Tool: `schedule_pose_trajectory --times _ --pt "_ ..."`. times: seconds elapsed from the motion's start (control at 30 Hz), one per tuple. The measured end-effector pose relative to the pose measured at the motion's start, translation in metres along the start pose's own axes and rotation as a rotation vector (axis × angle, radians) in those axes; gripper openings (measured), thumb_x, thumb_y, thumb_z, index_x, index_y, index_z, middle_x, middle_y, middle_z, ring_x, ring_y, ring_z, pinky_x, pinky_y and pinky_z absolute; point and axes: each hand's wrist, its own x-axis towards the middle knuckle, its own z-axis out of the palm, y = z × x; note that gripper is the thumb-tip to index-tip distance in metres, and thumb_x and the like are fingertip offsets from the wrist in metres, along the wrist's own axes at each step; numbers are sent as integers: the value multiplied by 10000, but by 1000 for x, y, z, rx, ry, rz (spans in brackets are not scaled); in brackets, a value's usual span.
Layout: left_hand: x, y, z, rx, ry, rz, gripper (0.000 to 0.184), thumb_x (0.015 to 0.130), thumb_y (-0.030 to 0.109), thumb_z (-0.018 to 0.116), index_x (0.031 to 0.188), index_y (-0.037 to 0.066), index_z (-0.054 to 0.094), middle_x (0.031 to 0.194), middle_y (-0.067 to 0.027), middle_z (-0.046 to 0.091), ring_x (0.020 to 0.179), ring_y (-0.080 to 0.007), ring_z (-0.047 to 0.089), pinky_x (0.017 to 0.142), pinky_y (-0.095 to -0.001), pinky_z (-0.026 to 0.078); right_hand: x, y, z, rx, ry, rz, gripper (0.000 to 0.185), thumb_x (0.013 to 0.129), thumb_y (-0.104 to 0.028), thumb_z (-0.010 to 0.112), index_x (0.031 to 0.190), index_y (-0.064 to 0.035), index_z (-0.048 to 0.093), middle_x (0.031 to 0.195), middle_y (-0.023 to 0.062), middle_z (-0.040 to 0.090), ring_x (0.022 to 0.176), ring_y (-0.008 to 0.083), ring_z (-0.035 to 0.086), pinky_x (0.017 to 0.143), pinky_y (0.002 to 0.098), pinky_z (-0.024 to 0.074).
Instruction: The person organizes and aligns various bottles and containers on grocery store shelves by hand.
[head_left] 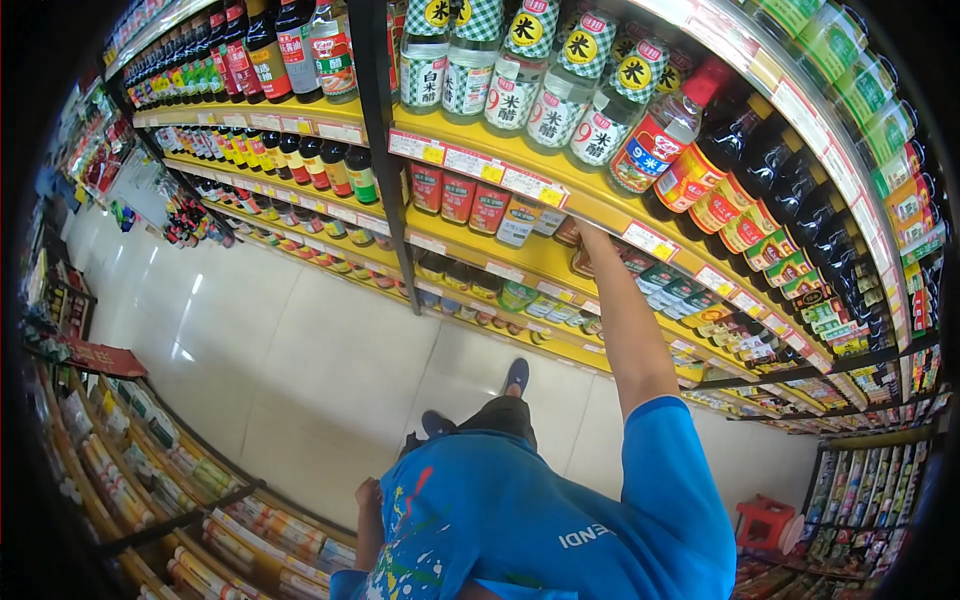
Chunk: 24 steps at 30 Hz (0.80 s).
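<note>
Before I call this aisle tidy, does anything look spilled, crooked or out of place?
Nothing stands out: the rice vinegar bottles stand upright in rows, and the visible floor shows no spill. Around the right hand, the shelf hides too much.

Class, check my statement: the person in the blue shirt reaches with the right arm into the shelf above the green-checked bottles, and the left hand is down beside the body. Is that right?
Not quite: the right arm reaches into the shelf below the green-checked bottles, not above them, as the head view shows. The rest stands: the left hand is down beside the body.
</note>
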Motion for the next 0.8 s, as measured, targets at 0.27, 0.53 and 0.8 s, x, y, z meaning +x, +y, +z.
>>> schedule_pose_trajectory --times 0.27,0.53,0.8 --pt "-14 -4 6 -52 26 -3 102 729 151 541 654 84 527 581 -43 510 513 -171 502 464 -305 402 29 -5 -1 23 -12 -41 316 764 -303 521 966 -64 563 1006 171 551 955 340 493 814 408 383" --pt "29 -55 -4 653 126 383 45 670 143 547 684 107 523 672 -53 564 621 -227 561 504 -314 426 26 -18 -6 23 -29 -82 315 767 -300 514 964 -61 564 1007 170 551 953 338 494 810 408 384" --pt "12 -28 3 887 40 473 92 716 113 512 789 70 547 676 -53 558 602 -185 540 492 -284 416 13 -10 -17 12 -58 -107 313 769 -298 508 961 -58 564 1007 170 551 950 337 495 806 408 385"
